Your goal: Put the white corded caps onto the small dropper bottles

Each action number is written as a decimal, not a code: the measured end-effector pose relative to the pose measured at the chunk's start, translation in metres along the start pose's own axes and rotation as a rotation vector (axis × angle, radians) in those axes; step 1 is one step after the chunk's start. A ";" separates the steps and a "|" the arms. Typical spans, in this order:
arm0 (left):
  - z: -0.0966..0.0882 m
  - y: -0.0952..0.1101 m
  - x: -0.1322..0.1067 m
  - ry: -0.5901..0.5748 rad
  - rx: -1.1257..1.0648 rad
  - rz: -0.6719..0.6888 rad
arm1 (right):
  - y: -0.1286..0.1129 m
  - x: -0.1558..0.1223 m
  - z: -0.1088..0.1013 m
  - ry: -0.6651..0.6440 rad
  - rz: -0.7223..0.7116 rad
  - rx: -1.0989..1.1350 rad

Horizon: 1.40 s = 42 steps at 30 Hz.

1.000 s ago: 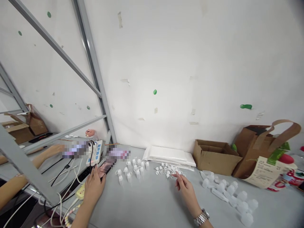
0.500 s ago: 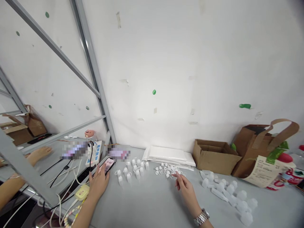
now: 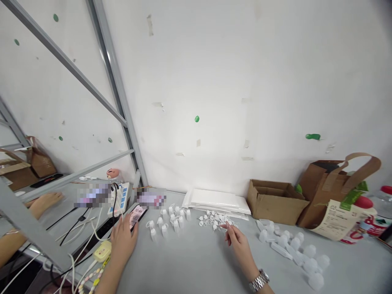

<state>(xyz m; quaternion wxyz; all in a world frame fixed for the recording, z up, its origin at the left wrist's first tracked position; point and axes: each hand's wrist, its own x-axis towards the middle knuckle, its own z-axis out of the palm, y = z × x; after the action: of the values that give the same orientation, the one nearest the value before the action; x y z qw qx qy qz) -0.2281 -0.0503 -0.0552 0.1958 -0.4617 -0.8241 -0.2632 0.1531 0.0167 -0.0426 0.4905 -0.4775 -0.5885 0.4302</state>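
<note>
My left hand (image 3: 124, 241) lies with its fingers spread on and beside a phone (image 3: 136, 215) whose lit screen shows the time. My right hand (image 3: 239, 243) is at the near right edge of a pile of small white caps with loops (image 3: 211, 218). Its index finger reaches to the caps, with the thumb close to it and the other fingers curled; whatever is between the fingertips is too small to make out. Between my hands stand several small white bottles with looped caps (image 3: 165, 230). Right of my right hand lie several translucent plastic bottles (image 3: 295, 243).
Flat white packets (image 3: 216, 199) lie against the wall. An opened cardboard box (image 3: 275, 202) and a brown paper bag (image 3: 318, 183) stand at the right. A power strip (image 3: 121, 200), cables and a yellow case (image 3: 103, 250) are at the left, by a metal frame post (image 3: 118, 81). Another person's hand (image 3: 49, 204) rests beyond it.
My left hand has slid slightly left and towards me on the phone, uncovering less of the desk beside it. My right index finger points a little further into the caps. The view has shifted slightly.
</note>
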 end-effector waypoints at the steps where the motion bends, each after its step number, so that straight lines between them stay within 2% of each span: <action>1: -0.006 0.003 -0.003 0.056 -0.040 0.008 | 0.000 0.001 0.000 -0.003 -0.002 -0.006; 4: -0.031 0.022 -0.014 0.279 -0.239 0.042 | -0.004 0.000 -0.002 -0.009 -0.018 -0.036; 6: -0.048 0.044 -0.025 0.426 -0.347 -0.010 | -0.008 -0.004 -0.005 -0.018 -0.032 -0.075; 7: -0.055 0.057 -0.031 0.443 -0.402 -0.029 | -0.011 -0.009 -0.007 -0.026 -0.039 -0.103; 8: -0.059 0.070 -0.037 0.408 -0.462 -0.025 | -0.013 -0.014 -0.009 -0.037 -0.048 -0.140; 10: -0.061 0.099 -0.051 0.224 -0.634 0.054 | -0.016 -0.027 -0.016 -0.058 -0.090 -0.245; 13: -0.050 0.140 -0.072 -0.152 -0.780 0.140 | -0.012 -0.046 -0.031 -0.011 -0.188 -0.437; 16: -0.035 0.170 -0.086 -0.446 -0.843 0.176 | -0.003 -0.057 -0.057 0.188 -0.163 -0.500; 18: -0.027 0.183 -0.091 -0.556 -0.869 0.187 | 0.003 -0.061 -0.079 0.371 -0.092 -0.478; 20: -0.021 0.190 -0.092 -0.610 -0.892 0.193 | 0.006 -0.067 -0.101 0.552 -0.044 -0.469; 23: -0.014 0.194 -0.089 -0.626 -0.904 0.185 | 0.007 -0.077 -0.124 0.797 -0.001 -0.469; 26: -0.010 0.197 -0.085 -0.637 -0.884 0.172 | 0.008 -0.086 -0.135 0.911 0.055 -0.512; 31: -0.009 0.202 -0.086 -0.643 -0.857 0.195 | 0.018 -0.085 -0.140 0.869 0.180 -0.748; 36: -0.014 0.201 -0.093 -0.667 -0.815 0.211 | 0.034 -0.078 -0.146 0.786 0.267 -0.850; 42: -0.022 0.194 -0.104 -0.651 -0.803 0.167 | 0.046 -0.079 -0.151 0.724 0.227 -0.877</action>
<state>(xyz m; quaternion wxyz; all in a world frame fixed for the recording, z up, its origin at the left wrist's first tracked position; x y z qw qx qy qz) -0.0068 -0.0477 -0.0478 -0.2425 -0.6226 -0.6367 -0.3850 0.3133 -0.0473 -0.0782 0.3675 -0.8130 -0.4516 0.0056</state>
